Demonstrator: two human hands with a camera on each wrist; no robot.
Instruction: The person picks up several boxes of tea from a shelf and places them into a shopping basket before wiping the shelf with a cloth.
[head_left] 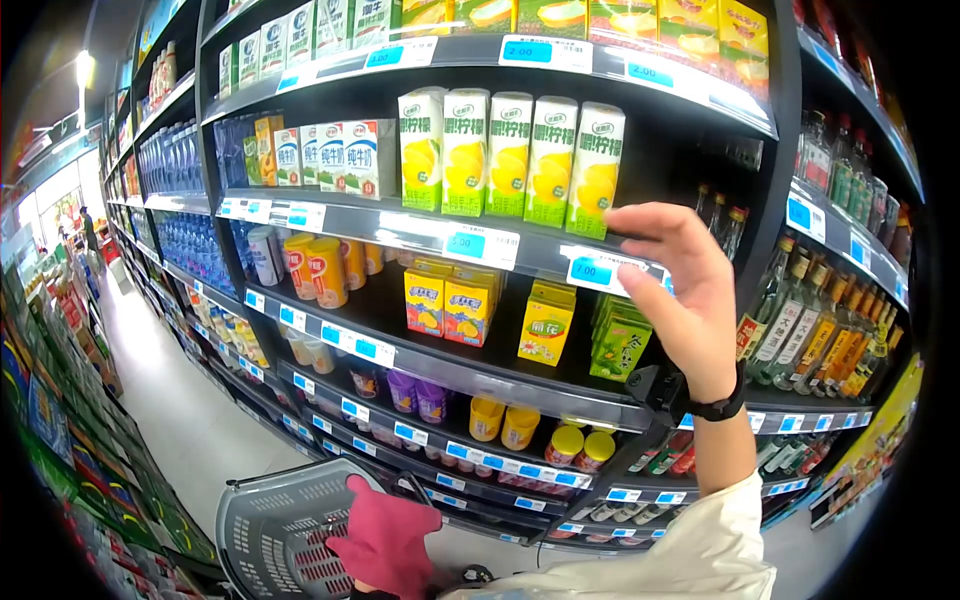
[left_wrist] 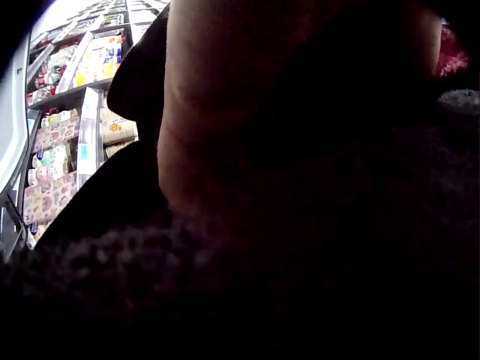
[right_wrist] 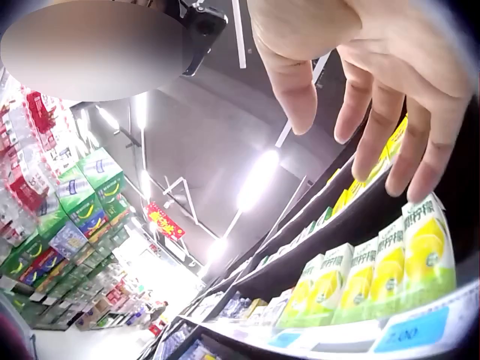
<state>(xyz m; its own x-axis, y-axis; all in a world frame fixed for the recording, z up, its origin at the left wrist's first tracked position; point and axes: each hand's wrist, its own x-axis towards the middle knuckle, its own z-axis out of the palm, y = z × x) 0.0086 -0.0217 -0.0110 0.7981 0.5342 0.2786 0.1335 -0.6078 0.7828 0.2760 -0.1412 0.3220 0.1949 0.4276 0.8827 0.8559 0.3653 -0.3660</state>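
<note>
Beyond cream fabric sleeve [head_left: 690, 545], curving right hand [head_left: 690, 295], fingers released, beside tall yellow-green carton [head_left: 597, 165], seemingly for clearance; not telling grip of left hand [left_wrist: 221, 82], too dark.

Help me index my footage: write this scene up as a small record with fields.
Place: shop aisle
Right hand: open, fingers loosely bent, by the rightmost lemon carton; contact unclear
Left hand: too dark to read
Front row: five lemon cartons, upright
Price tag nearest right hand: 7.00
Low in view: grey basket, pink fabric overlapping it
</note>
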